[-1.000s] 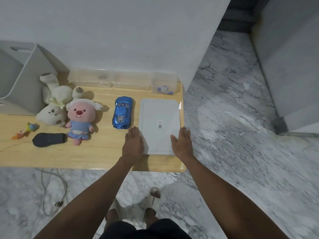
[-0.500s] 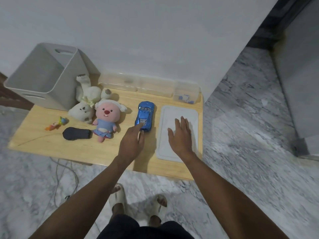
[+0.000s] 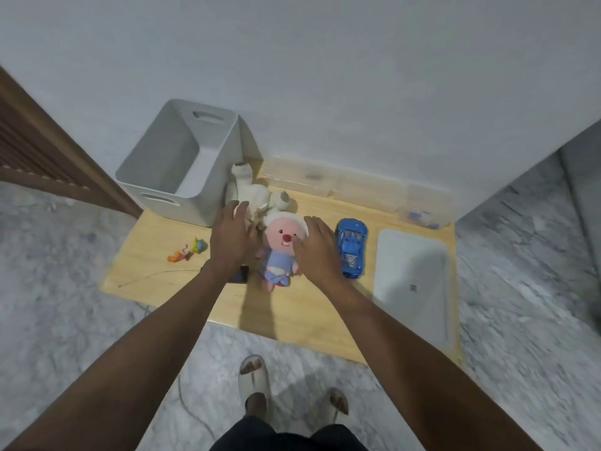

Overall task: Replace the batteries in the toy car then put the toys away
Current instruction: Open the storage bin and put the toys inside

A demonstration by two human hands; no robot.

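We see our left hand (image 3: 231, 239) and right hand (image 3: 317, 252) spread with straight fingers on either side of the pink-faced plush doll in a blue outfit (image 3: 280, 252), holding nothing. The shiny blue toy car (image 3: 351, 252) sits on the pale wooden surface (image 3: 305, 317) at 3 o'clock of the doll, just beside our right hand. The empty grey plastic bin (image 3: 182, 164) stands at 11 o'clock.
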